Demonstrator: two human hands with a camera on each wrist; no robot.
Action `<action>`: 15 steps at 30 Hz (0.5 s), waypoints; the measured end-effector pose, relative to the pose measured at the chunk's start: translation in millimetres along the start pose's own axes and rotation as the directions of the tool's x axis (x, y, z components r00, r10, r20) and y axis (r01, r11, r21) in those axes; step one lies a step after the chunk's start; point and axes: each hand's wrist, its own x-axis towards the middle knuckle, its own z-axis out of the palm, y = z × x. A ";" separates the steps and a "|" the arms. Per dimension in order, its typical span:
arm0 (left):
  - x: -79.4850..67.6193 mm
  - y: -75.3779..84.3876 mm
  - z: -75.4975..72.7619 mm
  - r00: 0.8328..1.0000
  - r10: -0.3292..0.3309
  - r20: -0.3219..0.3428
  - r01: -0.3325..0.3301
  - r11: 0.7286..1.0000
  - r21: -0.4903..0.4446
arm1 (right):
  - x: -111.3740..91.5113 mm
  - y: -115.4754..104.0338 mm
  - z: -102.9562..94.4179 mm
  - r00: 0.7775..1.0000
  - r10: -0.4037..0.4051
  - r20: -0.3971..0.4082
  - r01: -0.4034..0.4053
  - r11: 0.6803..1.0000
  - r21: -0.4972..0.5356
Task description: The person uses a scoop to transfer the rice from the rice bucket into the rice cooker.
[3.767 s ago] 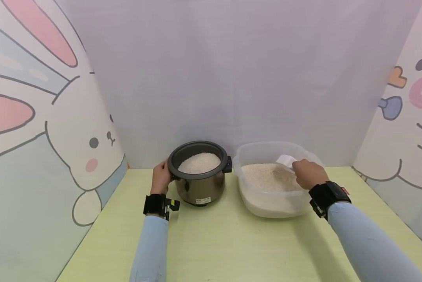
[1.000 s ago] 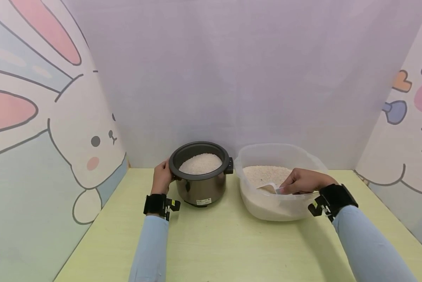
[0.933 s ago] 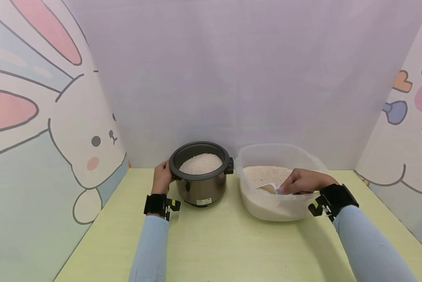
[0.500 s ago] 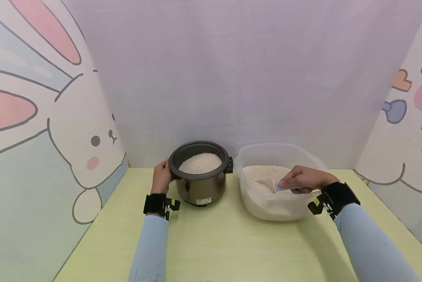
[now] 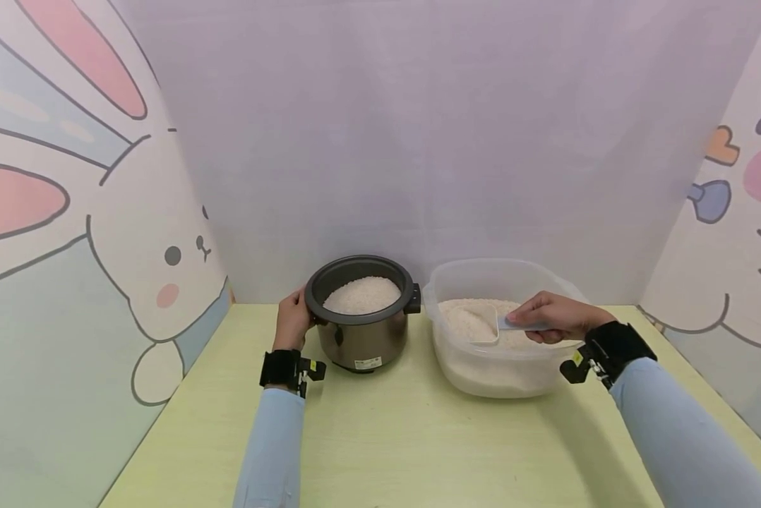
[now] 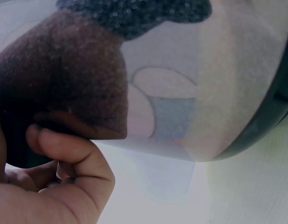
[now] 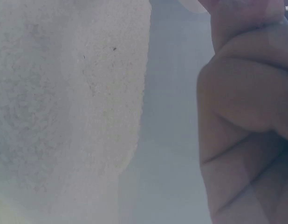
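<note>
In the head view, a brown rice cooker [image 5: 370, 340] with a dark rim stands at the back of the table, heaped inside with white rice [image 5: 363, 294]. My left hand [image 5: 291, 322] holds it by the left side handle; the left wrist view shows thumb and fingers pinching that dark handle [image 6: 23, 144]. To its right is a translucent plastic tub [image 5: 482, 381] of rice. My right hand [image 5: 557, 317] grips the pale handle of a white rice scoop [image 5: 498, 328]. The scoop lies level inside the tub's rim, filled with rice. The right wrist view shows curled fingers [image 7: 242, 98], not the scoop.
The cooker and tub stand side by side, a narrow gap between them, close to a pale lilac backdrop [image 5: 380, 141]. Cartoon-printed panels [image 5: 139, 282] rise on both sides. Light green tabletop [image 5: 380, 444] stretches in front.
The right hand moved the scoop from above the tub down into the rice, then raised and levelled it with rice inside. The left hand stayed on the cooker's handle.
</note>
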 end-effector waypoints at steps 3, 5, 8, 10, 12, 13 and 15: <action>-0.8 0.5 0.2 1.000 0.008 0.005 -0.008 1.000 -0.003 | -2.8 -2.3 -0.4 0.999 0.007 -0.043 -0.006 1.000 0.010; -1.2 0.6 0.2 1.000 0.010 0.005 -0.010 1.000 -0.006 | -4.0 -3.6 -0.5 0.998 0.021 -0.066 -0.019 1.000 0.017; -2.1 0.8 0.1 1.000 0.011 0.004 -0.011 1.000 -0.005 | -4.6 -4.7 -0.9 0.994 0.057 -0.095 -0.054 0.998 0.037; -2.4 0.9 0.2 1.000 0.013 0.002 -0.013 1.000 -0.004 | -4.9 -5.0 -1.7 0.990 0.080 -0.115 -0.073 0.996 0.057; -2.3 1.1 0.3 1.000 0.016 0.000 -0.016 1.000 -0.001 | -5.3 -5.0 -2.8 0.988 0.084 -0.129 -0.074 0.994 0.075; -2.2 1.1 0.2 1.000 0.015 -0.001 -0.015 1.000 -0.004 | -5.6 -4.8 -3.6 0.988 0.080 -0.132 -0.069 0.994 0.085; -1.9 1.3 0.2 1.000 0.013 0.002 -0.013 1.000 -0.005 | -6.4 -5.2 -4.9 0.988 0.067 -0.140 -0.053 0.993 0.103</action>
